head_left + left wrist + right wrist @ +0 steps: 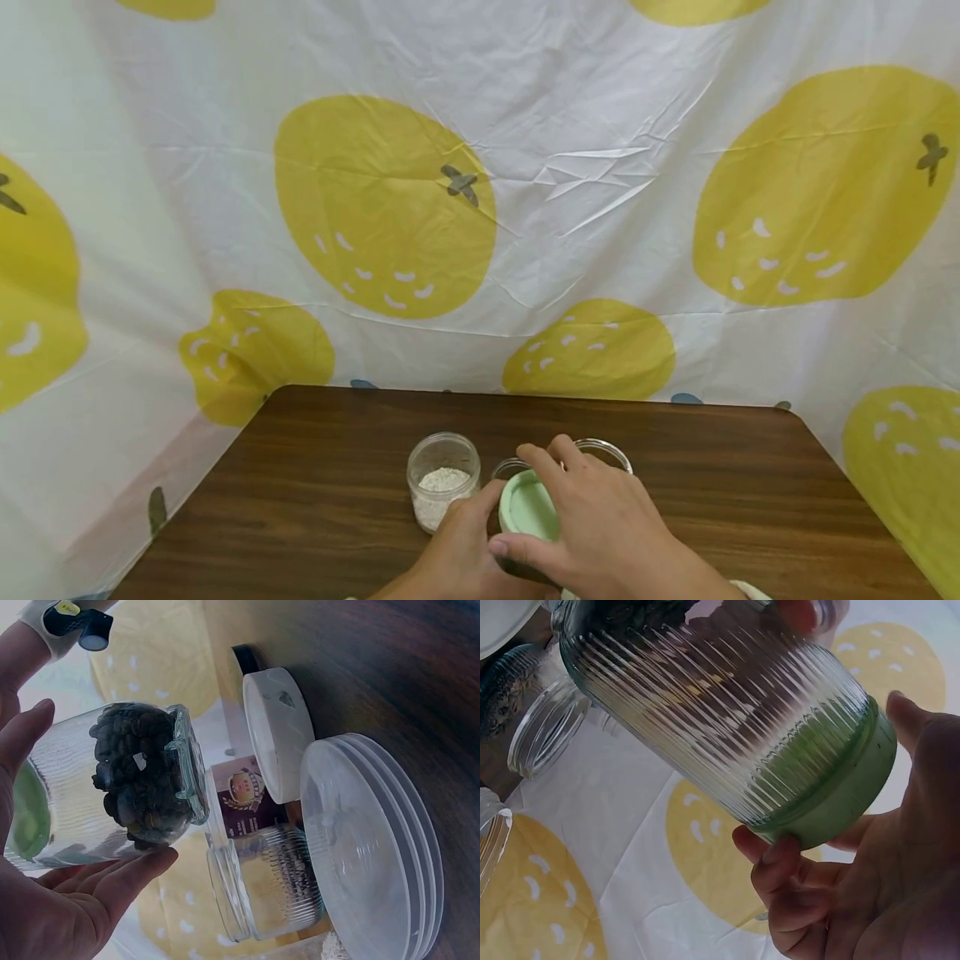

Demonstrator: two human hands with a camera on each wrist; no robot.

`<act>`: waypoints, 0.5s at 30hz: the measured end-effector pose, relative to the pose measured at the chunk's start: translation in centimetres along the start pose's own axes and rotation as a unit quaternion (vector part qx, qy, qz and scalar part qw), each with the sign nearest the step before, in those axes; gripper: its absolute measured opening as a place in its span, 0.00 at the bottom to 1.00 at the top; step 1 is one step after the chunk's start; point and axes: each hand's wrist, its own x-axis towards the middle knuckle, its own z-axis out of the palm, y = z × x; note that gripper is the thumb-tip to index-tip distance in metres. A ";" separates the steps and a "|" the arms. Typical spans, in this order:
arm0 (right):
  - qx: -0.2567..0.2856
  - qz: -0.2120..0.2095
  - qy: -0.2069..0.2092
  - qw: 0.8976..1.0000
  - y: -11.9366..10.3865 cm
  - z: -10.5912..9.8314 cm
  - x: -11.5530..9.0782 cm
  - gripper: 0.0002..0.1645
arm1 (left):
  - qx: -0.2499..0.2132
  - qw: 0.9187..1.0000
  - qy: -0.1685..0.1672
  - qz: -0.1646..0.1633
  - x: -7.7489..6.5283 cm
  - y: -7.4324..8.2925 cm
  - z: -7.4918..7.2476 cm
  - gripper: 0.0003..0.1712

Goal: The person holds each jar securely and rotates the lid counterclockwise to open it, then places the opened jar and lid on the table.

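Note:
A ribbed glass jar (705, 720) with dark beans (142, 765) in its bottom is held up over the table. My left hand (465, 542) grips its side, the thumb and fingers on opposite sides in the left wrist view. On top of it sits a light green lid (531, 507). My right hand (611, 508) holds that lid by its rim, thumb on one side and fingers on the other. Left of my hands stands an uncovered clear jar (444, 483) of white flakes or grains.
An open ribbed glass jar (277, 881) with dark contents stands behind my hands. Near it are a jar with a brown label (244, 795), a round white lid (277, 735) and a clear round plastic piece (375, 847). The dark wooden table (330, 467) meets a lemon-print cloth (570, 250).

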 end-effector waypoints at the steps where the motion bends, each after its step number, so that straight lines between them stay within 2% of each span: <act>1: -0.002 -0.005 0.005 1.000 0.0 0.0 0.0 0.52 | -0.001 1.000 0.000 0.001 0.0 0.0 0.0 0.45; 6: -0.002 -0.041 0.031 0.999 0.1 0.0 0.0 0.44 | -0.008 1.000 -0.003 0.012 -0.1 0.0 0.0 0.43; 10: 0.002 -0.079 0.039 0.996 0.4 -0.1 -0.1 0.38 | 0.005 1.000 0.002 0.018 -0.1 0.0 0.0 0.44; 15: 0.009 -0.114 0.041 0.993 0.6 -0.2 -0.2 0.36 | 0.008 1.000 0.003 0.013 -0.1 0.0 0.1 0.44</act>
